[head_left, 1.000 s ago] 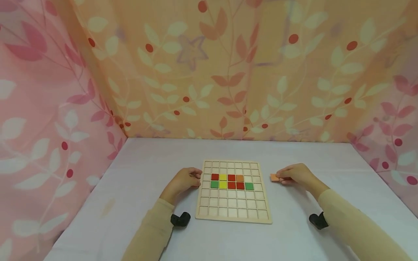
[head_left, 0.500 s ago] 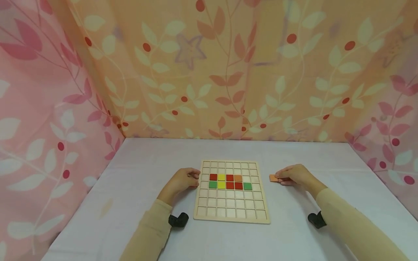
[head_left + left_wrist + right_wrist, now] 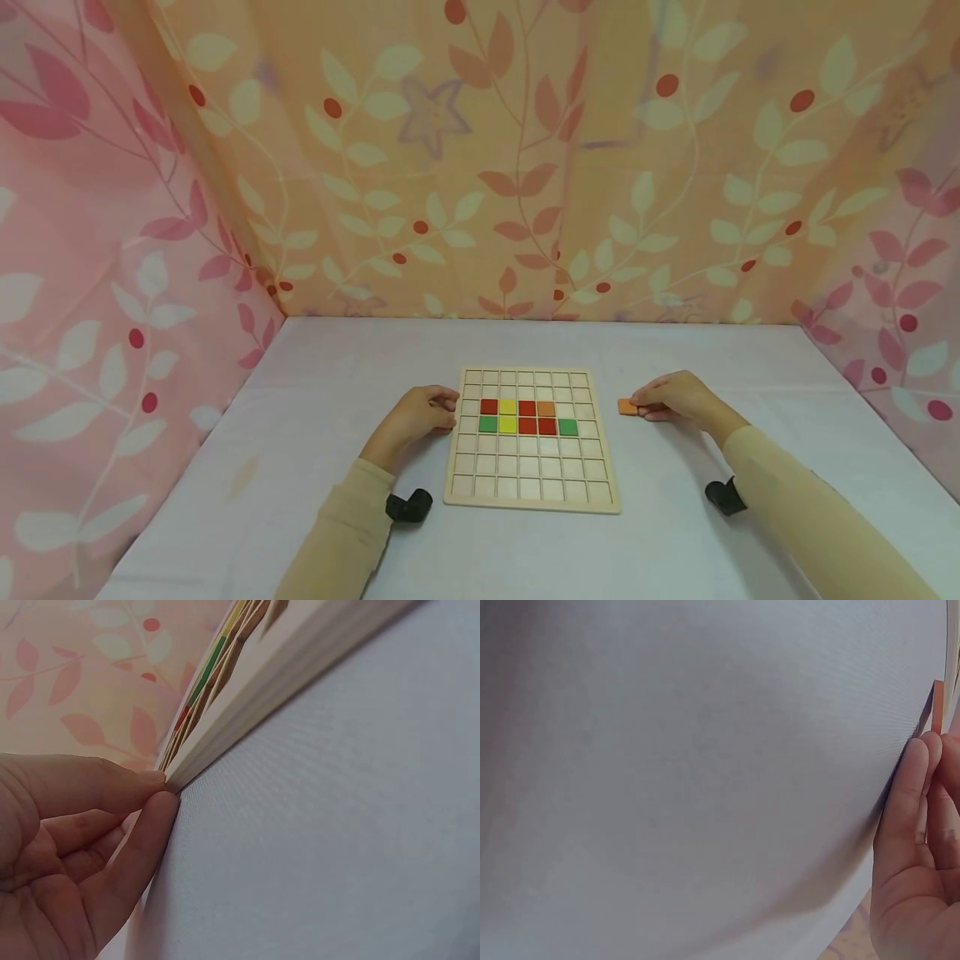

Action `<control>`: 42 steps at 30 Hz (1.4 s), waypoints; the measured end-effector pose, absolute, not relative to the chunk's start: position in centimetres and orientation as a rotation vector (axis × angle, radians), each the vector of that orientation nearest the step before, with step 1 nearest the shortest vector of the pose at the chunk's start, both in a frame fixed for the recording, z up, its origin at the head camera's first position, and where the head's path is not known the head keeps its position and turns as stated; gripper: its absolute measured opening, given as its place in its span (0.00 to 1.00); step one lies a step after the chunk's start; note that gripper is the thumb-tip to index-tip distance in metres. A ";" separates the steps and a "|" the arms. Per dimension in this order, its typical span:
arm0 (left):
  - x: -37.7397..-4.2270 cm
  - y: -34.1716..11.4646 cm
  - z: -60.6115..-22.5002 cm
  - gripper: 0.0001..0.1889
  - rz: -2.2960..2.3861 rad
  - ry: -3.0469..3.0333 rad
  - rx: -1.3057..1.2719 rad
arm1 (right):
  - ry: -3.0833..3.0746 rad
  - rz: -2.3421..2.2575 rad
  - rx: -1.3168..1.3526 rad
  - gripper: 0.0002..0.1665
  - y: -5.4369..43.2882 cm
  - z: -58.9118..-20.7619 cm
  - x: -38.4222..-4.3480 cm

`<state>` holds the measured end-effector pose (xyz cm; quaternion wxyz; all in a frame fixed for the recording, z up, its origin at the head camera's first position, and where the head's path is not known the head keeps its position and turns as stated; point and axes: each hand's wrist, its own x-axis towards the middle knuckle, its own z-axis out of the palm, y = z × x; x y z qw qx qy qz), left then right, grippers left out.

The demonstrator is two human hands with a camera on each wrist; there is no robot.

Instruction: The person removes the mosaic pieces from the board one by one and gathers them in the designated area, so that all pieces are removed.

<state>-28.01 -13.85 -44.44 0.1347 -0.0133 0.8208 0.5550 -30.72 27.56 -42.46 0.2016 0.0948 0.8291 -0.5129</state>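
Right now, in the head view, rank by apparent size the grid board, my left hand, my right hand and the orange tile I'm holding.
Largest to smallest:
1. grid board
2. left hand and right hand: too alike to rank
3. orange tile

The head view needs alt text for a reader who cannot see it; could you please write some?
A right hand pinches an orange tile just right of a wooden grid board, while a left hand holds the board's left edge. Nine coloured tiles sit in two rows on the board, on a white table before a leaf-patterned curtain.
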 end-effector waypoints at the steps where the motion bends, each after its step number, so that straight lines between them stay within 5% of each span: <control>1: -28.0 -13.8 -44.5 0.24 1.612 2.376 -0.043 | 2.317 -1.432 0.265 0.15 27.6 -42.5 -30.7; 30: -27.9 -13.8 -44.2 0.23 1.594 2.392 -0.036 | 2.364 -1.446 0.287 0.22 27.0 -42.3 -29.8; 42: -27.9 -13.7 -44.2 0.23 1.600 2.373 -0.069 | 2.437 -1.362 0.237 0.18 26.5 -42.3 -29.9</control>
